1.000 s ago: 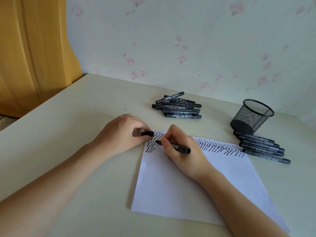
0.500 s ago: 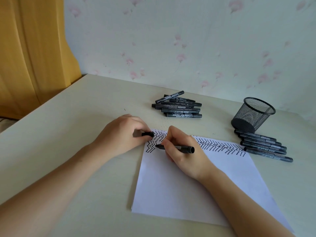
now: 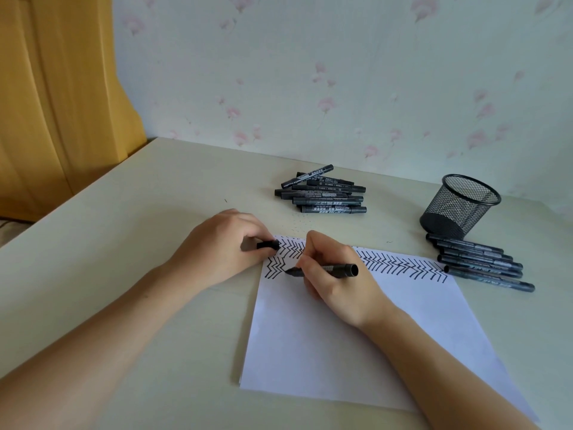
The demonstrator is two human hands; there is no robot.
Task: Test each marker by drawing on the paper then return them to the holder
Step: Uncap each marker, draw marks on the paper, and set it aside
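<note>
A white sheet of paper [image 3: 356,342] lies on the cream desk, with rows of black zigzag strokes along its far edge. My right hand [image 3: 338,283] grips an uncapped black marker [image 3: 335,270], its tip on the paper beside a second, short row of zigzags at the left. My left hand [image 3: 223,246] rests at the paper's top left corner and pinches the black cap [image 3: 268,245]. A black mesh holder [image 3: 459,206] stands at the far right. One heap of black markers [image 3: 324,193] lies behind the paper; another row of markers [image 3: 480,259] lies in front of the holder.
The desk [image 3: 124,243] meets a flowered wall at the back, and a yellow curtain [image 3: 55,103] hangs at the left. Small ink dots speckle the desk just beyond the paper's far edge.
The marker tip has slid a little left and down along the second row of zigzags, and the marker now lies flatter. The left hand with the cap has stayed put.
</note>
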